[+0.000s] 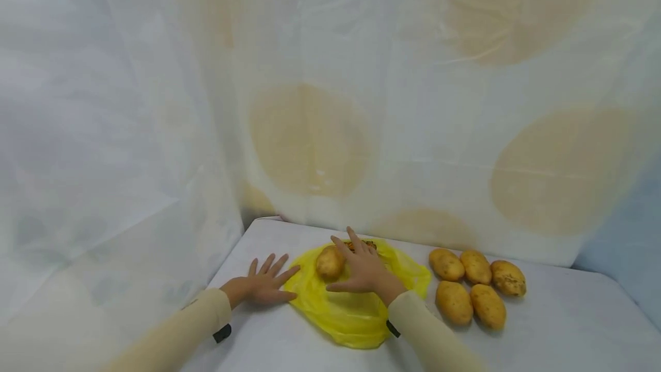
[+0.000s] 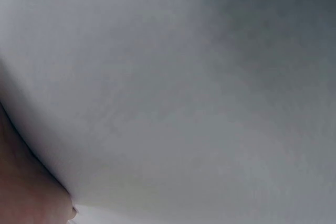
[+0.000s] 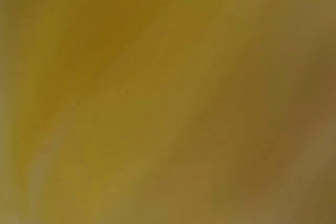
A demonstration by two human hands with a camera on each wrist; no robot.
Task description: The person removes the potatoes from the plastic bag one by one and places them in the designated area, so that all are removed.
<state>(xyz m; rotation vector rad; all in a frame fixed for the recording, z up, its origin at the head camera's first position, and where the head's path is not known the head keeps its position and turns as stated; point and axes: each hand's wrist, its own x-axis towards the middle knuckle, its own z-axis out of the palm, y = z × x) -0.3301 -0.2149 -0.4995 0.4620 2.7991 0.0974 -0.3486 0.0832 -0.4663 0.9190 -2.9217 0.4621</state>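
A yellow plastic bag [image 1: 346,317] lies spread out on the white table. On its upper left part sits a potato [image 1: 330,263]. My right hand [image 1: 364,274] is over the bag with fingers spread, just right of that potato. Behind its fingers a small brown-and-orange patterned item [image 1: 369,244] is partly hidden. Palm down on the table at the bag's left edge rests my left hand [image 1: 265,286], its fingers spread and the fingertips right at the yellow plastic. The right wrist view is blurred yellow; the left wrist view shows white cloth and some skin.
To the right of the bag, several potatoes [image 1: 471,286] lie in two rows on the white tablecloth [image 1: 563,326]. A pale curtain [image 1: 413,177] with tan circles hangs behind the table, and white sheeting [image 1: 124,188] hangs along the left side.
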